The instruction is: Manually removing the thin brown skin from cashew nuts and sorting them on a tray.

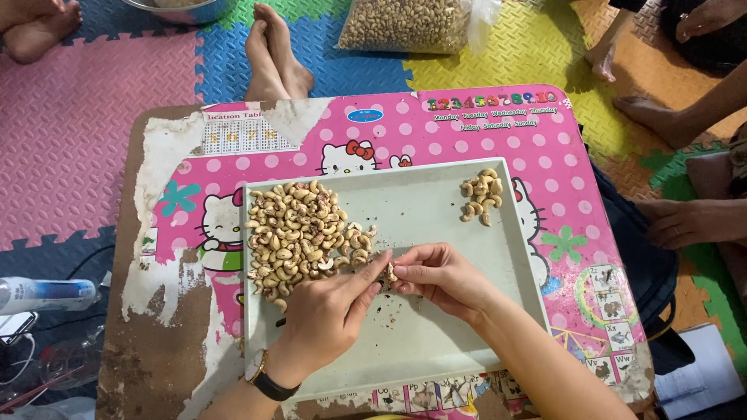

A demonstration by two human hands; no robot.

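Together over the tray (pixel 436 342): left hand (pixel 323 319) and right hand (pixel 440 276) pinching one cashew (pixel 390 272) between fingertips, right of the pile (pixel 299 233).

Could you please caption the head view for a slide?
Both hands, left and right, pinch one cashew over a grey tray.

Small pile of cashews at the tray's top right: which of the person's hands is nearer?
Right. The right hand lies below and slightly left of the small pile; the left hand is farther, lower left, beside the big pile.

Bright, even light; soft shadows; corners perhaps distorted.
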